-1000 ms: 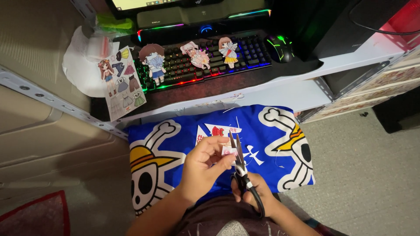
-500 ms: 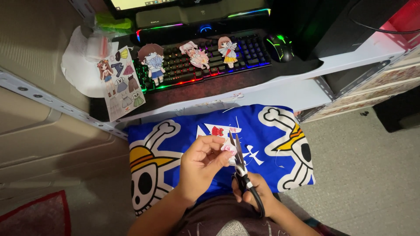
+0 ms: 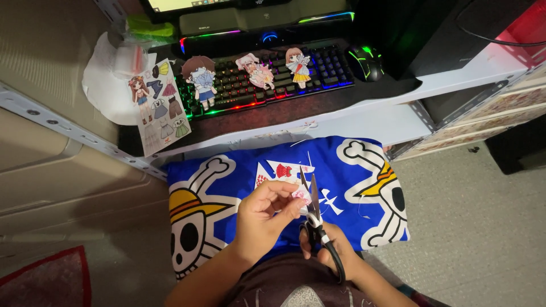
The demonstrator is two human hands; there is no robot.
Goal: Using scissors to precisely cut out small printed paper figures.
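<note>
My left hand (image 3: 263, 215) pinches a small piece of printed paper (image 3: 300, 194) with a pink drawing on it. My right hand (image 3: 335, 254) grips black-handled scissors (image 3: 314, 219), whose blades point up and meet the paper's edge. Both hands hover over a blue cushion (image 3: 352, 170) with white skull-and-bones prints that lies on my lap. Just beyond the hands, a white paper scrap (image 3: 282, 171) with a small red dress drawing rests on the cushion.
A desk shelf ahead holds a backlit keyboard (image 3: 267, 79) with three paper doll cutouts (image 3: 200, 77) on it, and a black mouse (image 3: 365, 61). A sheet of doll clothes (image 3: 160, 108) lies at the left. Drawers (image 3: 483, 116) stand at right.
The small paper piece has turned slightly in my left fingers, and the scissors have shifted a little against its edge. Both hands stay over the cushion.
</note>
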